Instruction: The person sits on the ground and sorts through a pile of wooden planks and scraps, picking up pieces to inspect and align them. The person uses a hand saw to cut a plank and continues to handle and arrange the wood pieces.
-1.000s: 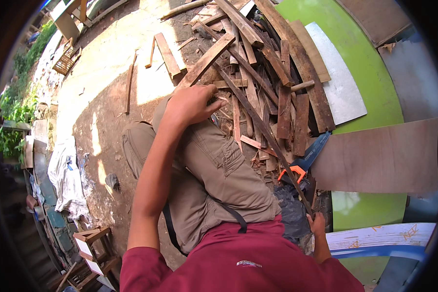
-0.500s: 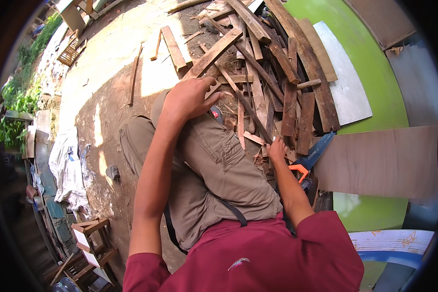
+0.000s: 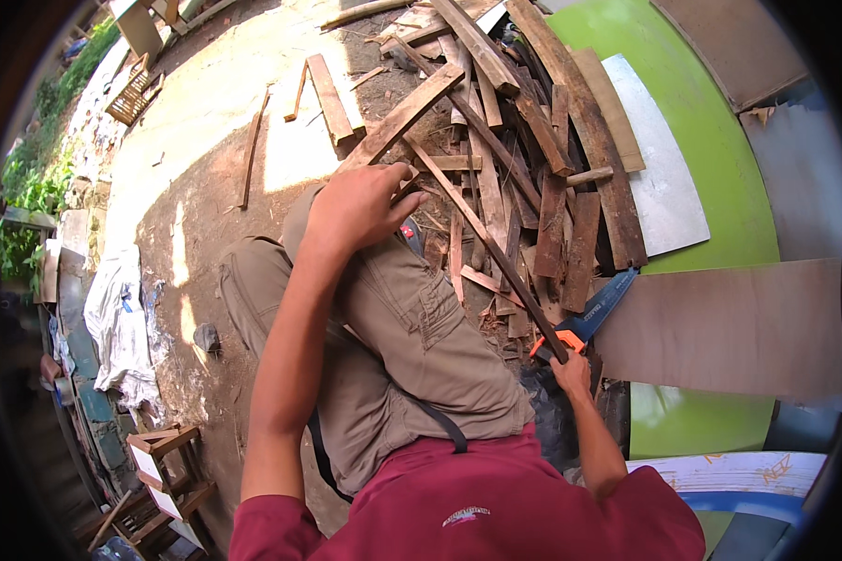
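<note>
Right hand [image 3: 571, 372]: fingers curled shut around the near end of a long thin wooden strip [image 3: 486, 245], just beside the orange handle of a saw [image 3: 591, 316] lying on the ground. Half a second ago this hand was higher, up among the scraps; a second ago it sat low near the saw — so it has gone into the pile and drawn back with the strip in its grip. Judgement: one piece is being singled out from the heap.

Left hand [image 3: 360, 204]: fingers bent, slightly spread, resting on the raised knee and touching the end of a broad plank [image 3: 402, 117]. It has stayed at about the same place over the last second.

Strip: long axis runs diagonally, from the right hand up and to the left; far end points toward the left hand, lying across the scrap wood pile [image 3: 524, 178]. Near end low, far end resting on other pieces.

Beyond the pile — a green curved board [image 3: 720, 168] and a brown flat panel [image 3: 730, 327].
</note>
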`<state>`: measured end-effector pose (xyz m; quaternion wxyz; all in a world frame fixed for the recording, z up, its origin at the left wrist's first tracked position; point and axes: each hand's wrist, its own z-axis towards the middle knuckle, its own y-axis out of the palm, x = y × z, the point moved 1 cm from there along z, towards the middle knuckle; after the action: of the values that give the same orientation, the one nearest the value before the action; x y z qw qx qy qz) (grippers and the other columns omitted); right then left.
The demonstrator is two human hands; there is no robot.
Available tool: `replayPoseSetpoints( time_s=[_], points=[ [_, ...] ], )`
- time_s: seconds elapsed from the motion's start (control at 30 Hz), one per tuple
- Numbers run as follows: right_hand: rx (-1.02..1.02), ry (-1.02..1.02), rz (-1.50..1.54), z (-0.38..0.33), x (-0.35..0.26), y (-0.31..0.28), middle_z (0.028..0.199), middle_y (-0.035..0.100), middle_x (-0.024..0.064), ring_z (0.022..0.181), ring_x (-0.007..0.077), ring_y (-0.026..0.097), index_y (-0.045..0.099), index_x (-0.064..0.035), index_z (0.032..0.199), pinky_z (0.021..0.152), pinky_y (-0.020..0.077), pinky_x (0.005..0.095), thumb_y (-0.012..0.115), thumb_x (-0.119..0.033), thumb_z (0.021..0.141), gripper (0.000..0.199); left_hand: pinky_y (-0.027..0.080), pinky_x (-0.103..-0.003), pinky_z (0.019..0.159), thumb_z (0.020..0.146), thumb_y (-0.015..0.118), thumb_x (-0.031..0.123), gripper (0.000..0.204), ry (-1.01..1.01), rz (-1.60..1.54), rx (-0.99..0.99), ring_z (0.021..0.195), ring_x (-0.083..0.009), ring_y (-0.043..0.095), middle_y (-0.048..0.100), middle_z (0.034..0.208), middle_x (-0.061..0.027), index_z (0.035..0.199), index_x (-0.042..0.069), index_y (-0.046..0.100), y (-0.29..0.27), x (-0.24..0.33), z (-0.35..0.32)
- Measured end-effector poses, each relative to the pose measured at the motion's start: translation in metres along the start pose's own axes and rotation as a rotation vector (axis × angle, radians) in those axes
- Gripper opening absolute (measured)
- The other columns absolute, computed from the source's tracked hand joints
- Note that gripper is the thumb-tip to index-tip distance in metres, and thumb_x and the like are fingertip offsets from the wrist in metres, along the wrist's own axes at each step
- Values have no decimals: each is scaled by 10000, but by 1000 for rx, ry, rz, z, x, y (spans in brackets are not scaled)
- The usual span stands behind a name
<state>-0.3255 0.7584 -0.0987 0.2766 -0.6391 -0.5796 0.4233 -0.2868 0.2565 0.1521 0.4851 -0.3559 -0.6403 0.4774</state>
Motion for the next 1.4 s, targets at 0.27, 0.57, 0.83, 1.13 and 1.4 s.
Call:
replayPoseSetpoints(
  time_s=[0.27,0.57,0.83,1.13,1.4],
  points=[
    [178,-17,159,-73,129,-27,789,723,225,814,389,740,767,-26,964,731,551,459,778,-269,787,300,565,-496,783,965,646,439,396,130,-25,96,879,-383,708,725,907,-196,1014,47,666,10,10,10],
    [433,-160,362,21,4,-128,776,714,115,728,177,648,734,20,930,701,509,373,827,-321,870,359,567,-430,824,975,670,417,364,64,-95,107,925,-328,731,757,1017,-153,1138,97,730,6,12,4],
    [921,-394,-54,210,-187,-217,1316,583,224,1236,393,561,575,-17,1309,1023,451,531,715,-318,930,504,578,-412,808,975,690,308,311,-11,-227,187,896,-329,746,761,1009,-185,1120,36,735,1,-12,-20],
    [-241,-458,128,200,-239,95,1120,701,321,1083,435,683,673,99,1077,941,540,446,761,-478,837,630,566,-356,782,938,749,224,257,-247,-304,342,862,-262,743,762,965,-150,1110,34,740,12,-63,-111],
    [-120,-227,139,173,-214,180,991,717,278,977,446,694,685,28,973,894,531,503,739,-356,887,397,561,-319,777,915,769,134,197,-407,-445,540,836,-202,729,761,939,-137,1067,11,746,19,-92,-152]
  ],
)
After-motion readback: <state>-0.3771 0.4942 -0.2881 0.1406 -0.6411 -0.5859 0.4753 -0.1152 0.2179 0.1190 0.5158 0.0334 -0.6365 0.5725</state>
